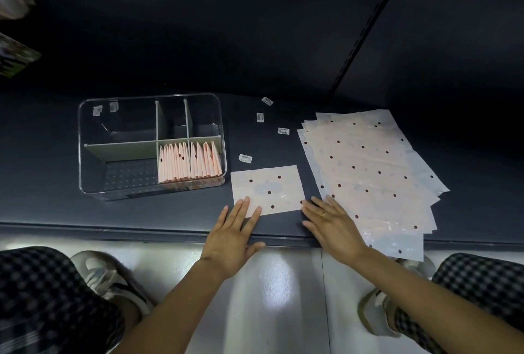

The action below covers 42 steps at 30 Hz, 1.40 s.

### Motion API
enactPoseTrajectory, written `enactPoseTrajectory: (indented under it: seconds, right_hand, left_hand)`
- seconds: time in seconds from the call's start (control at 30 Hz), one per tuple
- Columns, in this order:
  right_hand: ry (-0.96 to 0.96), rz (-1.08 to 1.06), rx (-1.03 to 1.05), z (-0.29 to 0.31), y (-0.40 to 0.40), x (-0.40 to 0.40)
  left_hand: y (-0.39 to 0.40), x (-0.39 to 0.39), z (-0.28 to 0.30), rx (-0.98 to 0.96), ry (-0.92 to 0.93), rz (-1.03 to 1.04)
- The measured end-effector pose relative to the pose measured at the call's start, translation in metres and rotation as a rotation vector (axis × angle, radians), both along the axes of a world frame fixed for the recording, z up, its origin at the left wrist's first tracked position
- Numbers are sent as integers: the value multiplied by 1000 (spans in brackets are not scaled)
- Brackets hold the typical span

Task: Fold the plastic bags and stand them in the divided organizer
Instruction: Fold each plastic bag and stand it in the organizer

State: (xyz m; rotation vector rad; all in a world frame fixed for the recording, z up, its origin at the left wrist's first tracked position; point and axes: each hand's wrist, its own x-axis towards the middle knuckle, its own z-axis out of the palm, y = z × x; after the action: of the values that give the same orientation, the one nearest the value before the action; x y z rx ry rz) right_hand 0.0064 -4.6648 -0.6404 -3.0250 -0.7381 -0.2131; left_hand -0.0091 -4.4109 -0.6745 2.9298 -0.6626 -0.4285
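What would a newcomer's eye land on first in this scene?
Probably the pale dotted bag at the shelf's front edge, with the left hand and right hand flat at its near corners. Then the spread bag stack to the right, and the clear organizer to the left, folded bags standing inside.

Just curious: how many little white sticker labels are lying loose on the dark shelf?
4: one farthest back, one below it, one beside the stack of bags, one by the organizer.

bare forearms; gold ring [323, 213] on right hand [331, 226]; black-and-white checked trousers [42, 297]; pale sneakers [110, 277].
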Motion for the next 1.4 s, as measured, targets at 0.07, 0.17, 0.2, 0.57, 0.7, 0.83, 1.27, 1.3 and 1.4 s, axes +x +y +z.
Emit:
enactPoseTrajectory:
  seconds: [0.07,0.17,0.2,0.57,0.7,0.83,1.27,1.3,1.4]
  right_hand:
    - [17,-35,125,4,7,10]
    - [93,-7,200,4,19,23]
    - [100,19,193,3,23,26]
    - [175,143,148,8,25,41]
    - [519,-7,244,13,15,37]
    - [636,-147,440,13,9,35]
    - [578,-700,582,-8,21,47]
    - [581,-711,572,-8,22,48]
    - [590,-720,525,-8,22,50]
  left_hand:
    - [0,1,-1,-23,-13,19]
    - [1,5,3,-59,-30,42]
    - [1,6,5,-81,-38,50]
    - [5,30,16,-340,-57,210]
    - [12,39,21,-512,-17,407]
    - [15,45,23,-578,82,546]
    - [-23,36,32,-417,-250,288]
    - [-29,34,29,-391,-190,191]
    - [-37,28,11,-178,-63,-20]
